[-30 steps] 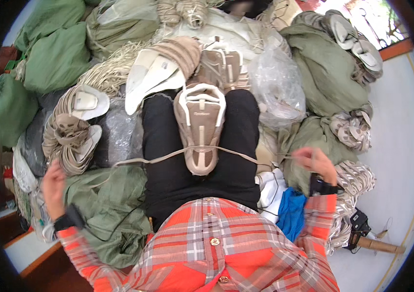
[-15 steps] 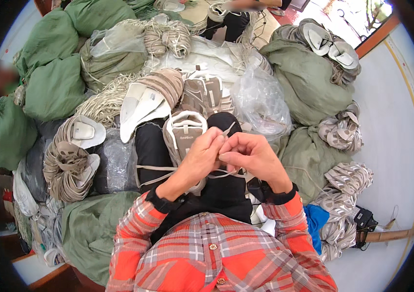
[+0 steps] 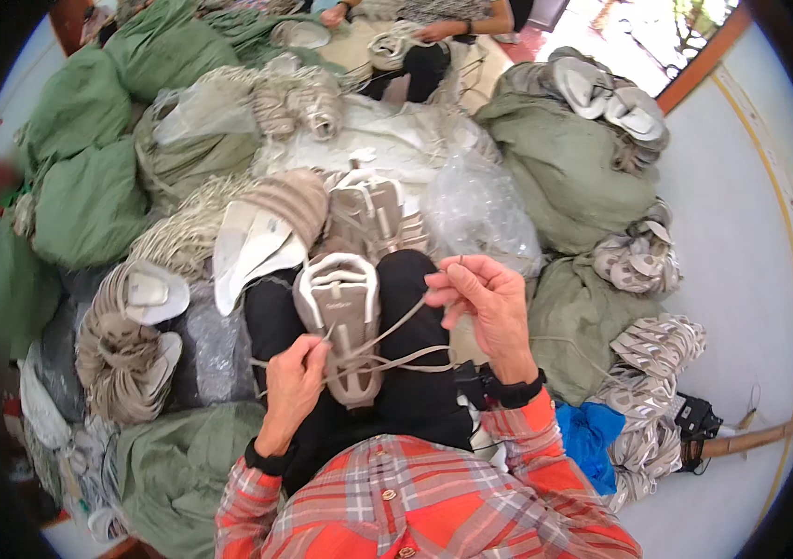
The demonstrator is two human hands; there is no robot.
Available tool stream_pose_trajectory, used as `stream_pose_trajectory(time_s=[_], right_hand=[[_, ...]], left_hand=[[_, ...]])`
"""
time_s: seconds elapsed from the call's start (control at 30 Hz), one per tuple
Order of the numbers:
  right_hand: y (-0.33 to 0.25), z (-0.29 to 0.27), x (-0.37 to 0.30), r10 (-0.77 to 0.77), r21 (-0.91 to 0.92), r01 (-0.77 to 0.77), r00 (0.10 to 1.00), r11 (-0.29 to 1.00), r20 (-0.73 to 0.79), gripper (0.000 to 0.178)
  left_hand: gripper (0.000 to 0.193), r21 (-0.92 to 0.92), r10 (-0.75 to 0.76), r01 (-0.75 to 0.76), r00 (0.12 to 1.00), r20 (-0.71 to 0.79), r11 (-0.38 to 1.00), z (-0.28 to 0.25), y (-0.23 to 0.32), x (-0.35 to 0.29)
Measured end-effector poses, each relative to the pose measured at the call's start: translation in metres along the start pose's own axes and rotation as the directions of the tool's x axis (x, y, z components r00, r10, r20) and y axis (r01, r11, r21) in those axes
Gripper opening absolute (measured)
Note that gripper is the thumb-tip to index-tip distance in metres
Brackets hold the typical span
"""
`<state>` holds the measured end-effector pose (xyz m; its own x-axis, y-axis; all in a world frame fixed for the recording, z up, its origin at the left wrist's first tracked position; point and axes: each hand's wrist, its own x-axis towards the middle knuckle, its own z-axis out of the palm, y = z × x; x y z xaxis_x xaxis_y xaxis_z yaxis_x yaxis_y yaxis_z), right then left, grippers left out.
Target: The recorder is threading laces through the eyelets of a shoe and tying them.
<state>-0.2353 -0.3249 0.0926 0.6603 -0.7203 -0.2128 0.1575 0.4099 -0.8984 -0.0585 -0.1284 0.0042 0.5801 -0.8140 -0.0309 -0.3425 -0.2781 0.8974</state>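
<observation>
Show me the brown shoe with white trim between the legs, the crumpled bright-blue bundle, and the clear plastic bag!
Brown shoe with white trim (image 3: 331, 322): head view, on its brown middle.
Crumpled bright-blue bundle (image 3: 590, 440): head view, on its wrinkled middle.
Clear plastic bag (image 3: 480, 212): head view, on its front.

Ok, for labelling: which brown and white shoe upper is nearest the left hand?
The brown and white shoe upper between black-trousered knees, crossed by beige laces; similar uppers lie farther from the left hand.

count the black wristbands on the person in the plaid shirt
2: the left band is between the left hand and left sleeve; the right band is between the right hand and right sleeve. The sleeves could hide more.
</observation>
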Motion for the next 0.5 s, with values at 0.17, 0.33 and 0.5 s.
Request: stream_pose_trajectory(time_s=[0.17,0.33,0.5], right_hand=[[0.049,0.023,-0.003,-0.433,-0.656,0.524,0.844,0.544,0.315,0.014],[0.061,0.041,-0.01,0.076,-0.203,-0.058,0.994,0.977,0.083,0.017],[0.065,0.034,-0.009,0.038,-0.244,-0.006,0.991,0.97,0.125,0.018]], left_hand=[[0.013,-0.472,0.018,-0.013,1.0,0.006,0.881,0.014,0.05,0.014],[0.014,-0.244,0.215,-0.213,0.976,-0.016,0.946,0.024,0.049,0.01],[0.013,-0.182,0.257,-0.252,0.966,0.003,0.95,0.023,0.049,0.009]])
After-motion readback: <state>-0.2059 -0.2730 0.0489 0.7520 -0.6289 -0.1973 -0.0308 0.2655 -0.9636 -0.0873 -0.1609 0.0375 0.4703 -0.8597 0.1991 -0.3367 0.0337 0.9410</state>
